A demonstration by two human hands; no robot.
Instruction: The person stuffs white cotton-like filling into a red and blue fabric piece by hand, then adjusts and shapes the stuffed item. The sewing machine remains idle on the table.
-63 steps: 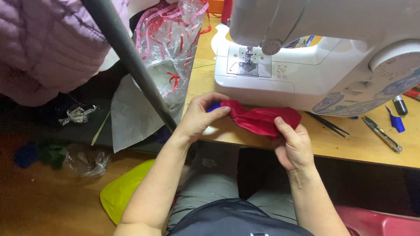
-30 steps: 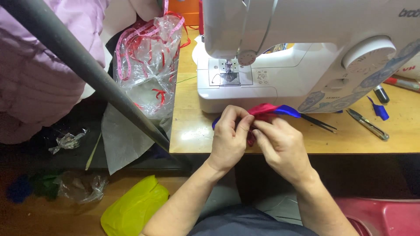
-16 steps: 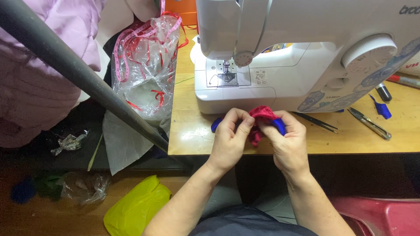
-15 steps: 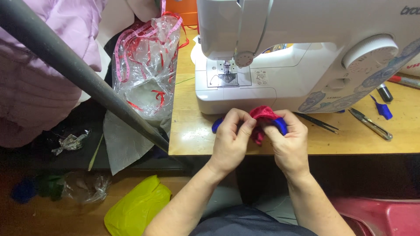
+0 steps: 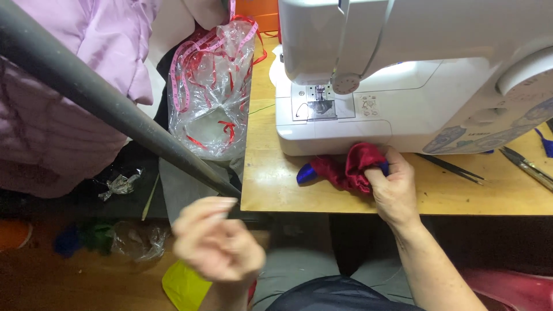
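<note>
My right hand grips a bunched piece of dark red cloth with a blue edge, on the wooden table just in front of the white sewing machine. My left hand is off the cloth, blurred, below the table's left front corner, fingers loosely curled with nothing visible in them.
A clear plastic bag with red ribbon hangs at the table's left edge. A grey pole slants across the left. Pink cloth lies behind it. Tweezers and scissors lie right of my hand. A yellow-green object sits below.
My left hand has let go of the red cloth and dropped down and left, off the table. My right hand keeps hold of the bunched cloth.
</note>
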